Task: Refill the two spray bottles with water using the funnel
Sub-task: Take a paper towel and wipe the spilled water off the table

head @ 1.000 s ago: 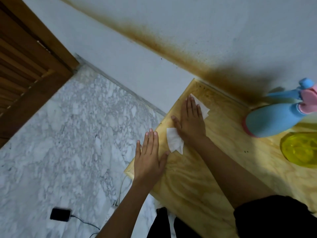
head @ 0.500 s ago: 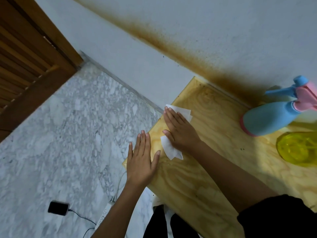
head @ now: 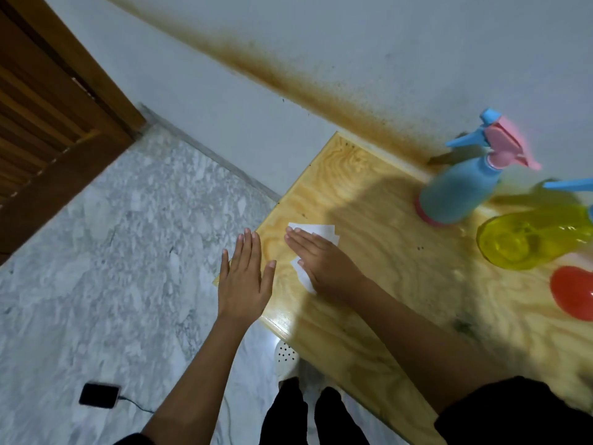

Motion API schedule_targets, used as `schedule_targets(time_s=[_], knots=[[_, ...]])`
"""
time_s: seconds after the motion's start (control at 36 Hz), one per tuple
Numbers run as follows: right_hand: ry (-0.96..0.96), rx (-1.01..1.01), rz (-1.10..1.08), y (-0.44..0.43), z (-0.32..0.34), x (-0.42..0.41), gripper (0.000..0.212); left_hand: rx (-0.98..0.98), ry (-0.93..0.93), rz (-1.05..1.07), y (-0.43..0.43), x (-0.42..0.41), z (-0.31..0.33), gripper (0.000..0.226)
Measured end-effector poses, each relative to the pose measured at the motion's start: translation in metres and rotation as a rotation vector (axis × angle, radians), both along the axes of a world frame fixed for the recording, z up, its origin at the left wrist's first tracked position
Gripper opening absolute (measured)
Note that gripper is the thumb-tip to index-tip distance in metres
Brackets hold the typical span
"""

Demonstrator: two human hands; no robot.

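Note:
A blue spray bottle (head: 459, 194) with a pink and blue trigger head stands at the back right of the wooden table (head: 385, 284). Beside it stands a yellow spray bottle (head: 526, 242), its top cut off by the frame edge. A red funnel (head: 574, 297) lies at the right edge. My right hand (head: 321, 258) presses flat on a white tissue (head: 313, 231) near the table's left corner. My left hand (head: 245, 277) is spread flat with straight fingers over the table's left edge, holding nothing.
A white wall with a brown stain runs behind the table. Grey marble floor lies to the left, with a black phone (head: 99, 395) on a cable. A wooden door (head: 48, 107) fills the upper left. My dark-clad legs (head: 305, 412) stand below the table's edge.
My right hand has slid the tissue toward the near left corner of the table. The view has shifted, bringing the yellow bottle and the red funnel further into sight.

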State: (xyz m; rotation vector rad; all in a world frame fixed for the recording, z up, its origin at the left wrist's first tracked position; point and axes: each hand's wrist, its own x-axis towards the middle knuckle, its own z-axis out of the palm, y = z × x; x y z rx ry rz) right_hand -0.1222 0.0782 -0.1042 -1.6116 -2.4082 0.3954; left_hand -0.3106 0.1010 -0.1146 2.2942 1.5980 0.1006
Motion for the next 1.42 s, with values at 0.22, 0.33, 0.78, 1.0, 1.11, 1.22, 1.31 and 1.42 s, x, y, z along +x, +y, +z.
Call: schedule_targets(time_s=[0.22,0.33,0.78,1.0,1.11,1.22,1.31,1.42], knots=[[0.202,-0.145,-0.07,-0.057,-0.004,0.002,0.059,0.001,0.001,-0.044,-0.007,-0.002,-0.001,0.073],[0.291,-0.182,-0.207,-0.085,-0.003,-0.005,0.055,-0.004,0.012,-0.125,-0.014,-0.006,-0.002,0.07],[0.367,-0.238,-0.7,-0.229,0.005,-0.032,0.049,0.004,0.0,-0.578,-0.057,0.001,0.004,0.068],[0.299,0.004,-1.155,-0.271,0.01,-0.041,0.042,-0.006,-0.007,-0.664,-0.081,0.023,0.005,0.067],[0.315,0.034,-1.228,-0.28,0.014,-0.04,0.025,-0.019,0.007,-0.822,-0.098,0.037,0.001,0.064],[0.292,0.076,-1.225,-0.287,0.02,-0.041,0.018,-0.037,-0.028,-0.855,-0.115,0.049,0.002,0.064],[0.262,0.111,-1.21,-0.292,0.027,-0.04,0.018,-0.073,-0.022,-0.912,-0.124,0.059,0.005,0.063],[0.259,0.138,-1.219,-0.305,0.04,-0.034,0.014,-0.202,-0.095,-1.1,-0.143,0.08,0.021,0.058]])
